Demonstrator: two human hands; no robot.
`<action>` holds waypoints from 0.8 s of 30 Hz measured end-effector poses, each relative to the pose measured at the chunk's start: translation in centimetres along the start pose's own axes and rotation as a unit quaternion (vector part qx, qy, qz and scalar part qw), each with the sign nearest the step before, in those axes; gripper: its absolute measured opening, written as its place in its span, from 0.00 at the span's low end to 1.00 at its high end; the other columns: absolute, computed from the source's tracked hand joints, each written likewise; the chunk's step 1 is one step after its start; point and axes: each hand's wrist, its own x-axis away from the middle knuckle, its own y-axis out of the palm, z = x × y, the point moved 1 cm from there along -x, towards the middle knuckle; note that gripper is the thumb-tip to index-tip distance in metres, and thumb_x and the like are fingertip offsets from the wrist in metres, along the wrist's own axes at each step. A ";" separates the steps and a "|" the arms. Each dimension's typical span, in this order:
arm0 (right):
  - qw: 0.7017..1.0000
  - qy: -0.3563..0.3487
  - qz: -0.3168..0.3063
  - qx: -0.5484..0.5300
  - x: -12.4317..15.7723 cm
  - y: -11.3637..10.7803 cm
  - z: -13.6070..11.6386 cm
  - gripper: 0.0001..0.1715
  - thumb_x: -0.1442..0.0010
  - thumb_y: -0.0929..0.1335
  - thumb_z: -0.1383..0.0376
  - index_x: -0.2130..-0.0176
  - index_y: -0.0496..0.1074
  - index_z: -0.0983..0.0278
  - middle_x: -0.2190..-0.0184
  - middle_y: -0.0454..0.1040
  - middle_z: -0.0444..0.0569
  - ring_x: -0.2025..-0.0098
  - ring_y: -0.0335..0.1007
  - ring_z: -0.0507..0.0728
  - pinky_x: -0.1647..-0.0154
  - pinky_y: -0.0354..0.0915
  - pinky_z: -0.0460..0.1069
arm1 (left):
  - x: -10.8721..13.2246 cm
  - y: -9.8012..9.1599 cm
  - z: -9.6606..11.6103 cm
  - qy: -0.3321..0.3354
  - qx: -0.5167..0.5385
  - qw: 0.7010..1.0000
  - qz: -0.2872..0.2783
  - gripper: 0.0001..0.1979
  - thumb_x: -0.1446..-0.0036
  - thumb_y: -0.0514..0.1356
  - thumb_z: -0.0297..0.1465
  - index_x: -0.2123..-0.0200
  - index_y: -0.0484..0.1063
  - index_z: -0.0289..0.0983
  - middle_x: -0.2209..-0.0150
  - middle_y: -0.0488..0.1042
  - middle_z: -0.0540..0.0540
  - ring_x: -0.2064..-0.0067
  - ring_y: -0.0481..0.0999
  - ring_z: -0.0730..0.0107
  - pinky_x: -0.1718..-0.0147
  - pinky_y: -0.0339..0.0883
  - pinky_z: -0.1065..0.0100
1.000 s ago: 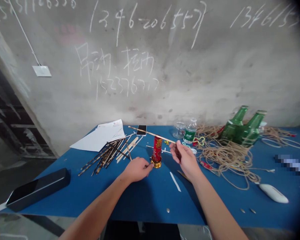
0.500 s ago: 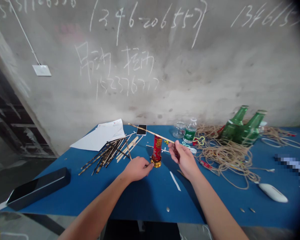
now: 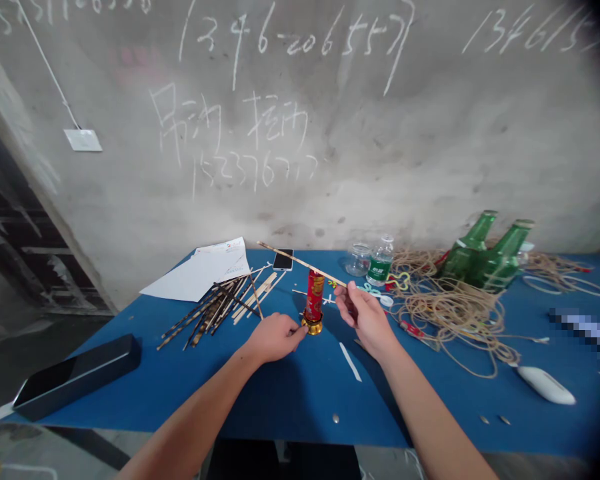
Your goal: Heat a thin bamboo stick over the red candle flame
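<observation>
A red cylinder with a gold base (image 3: pixel 314 302) stands upright on the blue table (image 3: pixel 260 393). My left hand (image 3: pixel 274 337) rests closed on the table and touches the gold base with its fingertips. My right hand (image 3: pixel 366 316) is closed in a pinch on one end of a thin wooden stick (image 3: pixel 300 263). The stick runs up and to the left, passing just over the top of the red cylinder.
A pile of dark and pale sticks (image 3: pixel 220 305) lies left of the cylinder, with white papers (image 3: pixel 203 271) and a phone (image 3: pixel 283 259) behind. Tangled twine (image 3: pixel 450 307), two green bottles (image 3: pixel 485 257), a clear bottle (image 3: pixel 379 264) and a jar (image 3: pixel 359 258) sit right. A dark case (image 3: pixel 75 377) lies front left, a white mouse-like object (image 3: pixel 547 385) front right.
My right hand has shifted slightly left with the stick, bringing it closer over the cylinder's top. My left hand has stayed at the base.
</observation>
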 end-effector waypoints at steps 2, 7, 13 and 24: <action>1.000 0.002 -0.003 -0.003 0.0 0.0 0.0 0.29 0.39 0.74 0.41 0.64 0.77 0.64 0.76 0.70 0.45 0.82 0.53 0.47 0.80 0.41 0.47 | 0.0 0.0 0.0 -0.001 0.000 1.000 -0.001 0.30 0.29 0.52 0.46 0.80 0.76 0.40 0.78 0.78 0.47 0.73 0.76 0.66 0.69 0.60 0.67; 1.000 0.004 -0.009 -0.006 -0.1 0.2 0.1 0.30 0.38 0.73 0.40 0.63 0.78 0.65 0.76 0.70 0.45 0.82 0.53 0.47 0.80 0.41 0.47 | 0.0 0.0 0.1 0.000 0.001 1.000 -0.002 0.30 0.29 0.52 0.45 0.81 0.75 0.40 0.78 0.78 0.48 0.73 0.76 0.67 0.69 0.60 0.67; 1.000 0.001 -0.010 -0.001 -0.1 0.3 0.2 0.30 0.38 0.72 0.39 0.63 0.79 0.64 0.76 0.70 0.45 0.82 0.53 0.48 0.81 0.42 0.48 | 0.0 -0.1 0.1 0.003 0.003 1.000 0.000 0.30 0.29 0.52 0.45 0.81 0.75 0.40 0.79 0.78 0.48 0.73 0.77 0.66 0.68 0.60 0.67; 1.000 0.007 -0.006 -0.012 0.0 0.3 0.1 0.29 0.38 0.73 0.40 0.64 0.78 0.64 0.76 0.70 0.45 0.82 0.53 0.47 0.81 0.42 0.47 | 0.1 -0.1 0.1 -0.003 0.003 1.000 -0.005 0.30 0.28 0.52 0.46 0.80 0.76 0.40 0.78 0.78 0.47 0.72 0.77 0.66 0.69 0.60 0.67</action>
